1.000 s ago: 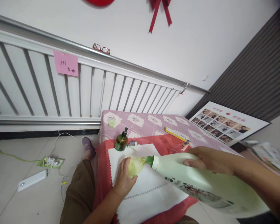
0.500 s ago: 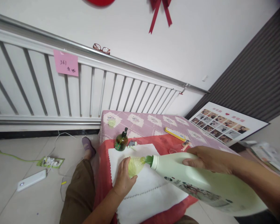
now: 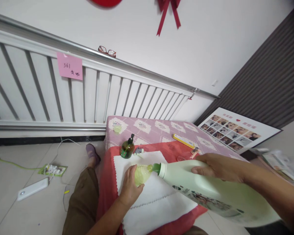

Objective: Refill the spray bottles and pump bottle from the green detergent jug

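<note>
My left hand (image 3: 131, 184) is wrapped round a small yellow-tinted clear bottle (image 3: 142, 174), tilted with its neck toward the right. My right hand (image 3: 212, 168) grips a large pale green jug (image 3: 210, 192), tipped nearly level. The jug's green spout (image 3: 156, 167) meets the mouth of the small bottle; whether liquid is flowing I cannot tell. Beneath both lies a white cloth (image 3: 159, 199) on a red cloth (image 3: 107, 182). Beyond my left hand stands a dark green pump bottle (image 3: 127, 147), with a grey and white spray head (image 3: 138, 150) beside it.
The table's purple patterned cover (image 3: 152, 125) reaches a white radiator (image 3: 88, 94). On it lie a yellow and white box (image 3: 183, 141) and a small pale green cap (image 3: 117, 128). A power strip (image 3: 53, 170) and cables lie on the floor at left. A photo board (image 3: 238, 130) leans at right.
Almost nothing differs. Both hands, the small bottle and the tipped jug keep their places; the view has shifted very slightly.
</note>
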`<state>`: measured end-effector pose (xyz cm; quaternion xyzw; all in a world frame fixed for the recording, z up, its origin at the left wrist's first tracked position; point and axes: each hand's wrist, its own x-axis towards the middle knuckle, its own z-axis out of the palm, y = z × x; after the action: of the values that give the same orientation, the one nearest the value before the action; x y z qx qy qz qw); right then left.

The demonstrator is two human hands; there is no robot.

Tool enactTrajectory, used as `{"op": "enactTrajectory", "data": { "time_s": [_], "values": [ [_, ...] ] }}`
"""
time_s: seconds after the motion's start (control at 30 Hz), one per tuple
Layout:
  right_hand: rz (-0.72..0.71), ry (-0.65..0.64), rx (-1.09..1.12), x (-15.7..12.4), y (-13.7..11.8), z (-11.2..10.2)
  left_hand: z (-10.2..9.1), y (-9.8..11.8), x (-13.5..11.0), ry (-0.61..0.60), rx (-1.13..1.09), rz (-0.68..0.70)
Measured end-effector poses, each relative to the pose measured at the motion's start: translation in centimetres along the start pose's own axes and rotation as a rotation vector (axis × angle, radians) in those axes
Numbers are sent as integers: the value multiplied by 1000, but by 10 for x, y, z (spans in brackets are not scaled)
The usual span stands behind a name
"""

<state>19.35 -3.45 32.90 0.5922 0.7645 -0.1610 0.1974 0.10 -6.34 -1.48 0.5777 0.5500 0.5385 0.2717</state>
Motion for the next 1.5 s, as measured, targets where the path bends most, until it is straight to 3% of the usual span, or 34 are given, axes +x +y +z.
{"op": "enactTrajectory", "data": {
  "time_s": [0.77, 1.5],
  "values": [
    [-22, -42, 66, 1, 2, 2, 0, 0, 0, -1, 39, 12],
    [-12, 78, 50, 6, 8, 7, -1, 0, 1, -28, 78, 0]
  ]
}}
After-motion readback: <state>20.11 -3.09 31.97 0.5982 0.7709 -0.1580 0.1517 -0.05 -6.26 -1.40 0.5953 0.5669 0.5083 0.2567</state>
